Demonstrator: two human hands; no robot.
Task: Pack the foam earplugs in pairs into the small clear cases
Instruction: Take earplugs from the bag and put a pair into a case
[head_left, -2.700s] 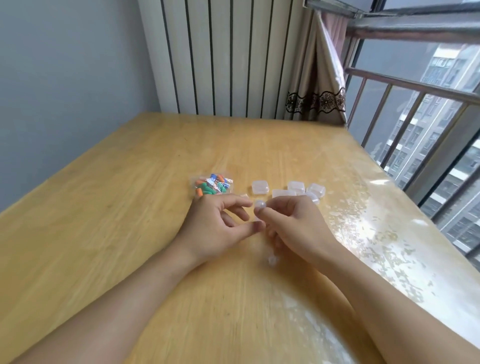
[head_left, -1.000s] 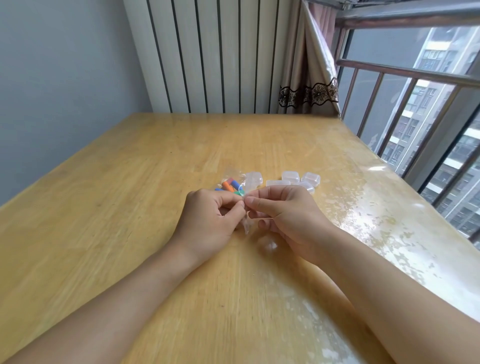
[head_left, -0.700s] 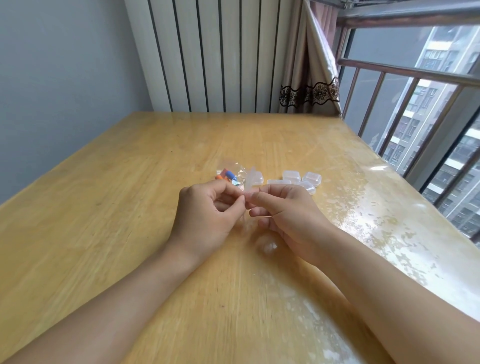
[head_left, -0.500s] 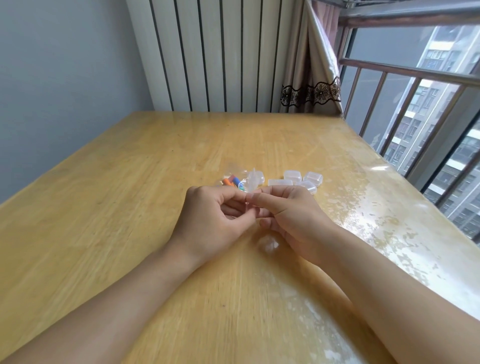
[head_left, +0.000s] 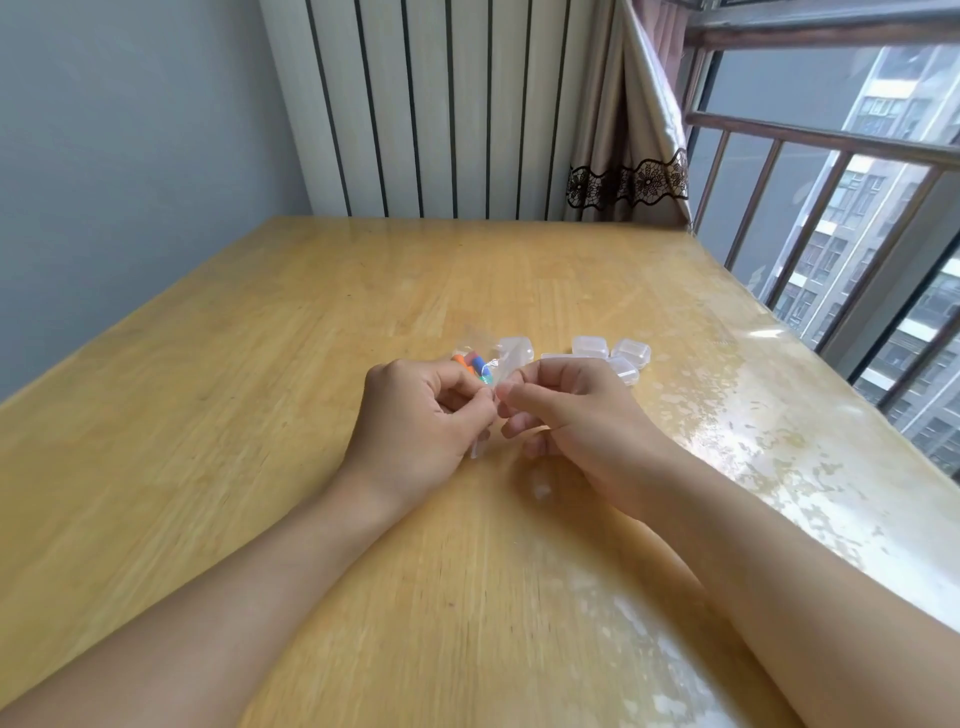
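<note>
Hands: left hand (head_left: 415, 421) and right hand (head_left: 576, 415) meet at centre of table (head_left: 208, 415), fingertips touching, both forearms reaching in from the near edge. Both hands have fingers curled, pinching one small clear case (head_left: 485, 415) between them; the case is see-through and mostly hidden by the fingers, a pale edge showing below the left thumb. Whether it is open or closed cannot be told.

Bag (head_left: 470, 361): clear plastic, just beyond the left hand's knuckles, lying on the table. Holds coloured foam earplugs (head_left: 474, 364); orange, blue, red and green show. Count cannot be told.

Spare cases (head_left: 610, 356): a loose cluster of small clear square boxes on the table, just beyond the right hand; one more sits left of the cluster, beside the bag.

Table: light wood, glossy, with glare along the right side.

Far end: white ribbed radiator (head_left: 441, 104), beige curtain (head_left: 628, 130) with dark lace band to its right. Right side: window railing (head_left: 810, 156), high-rise buildings beyond.
</note>
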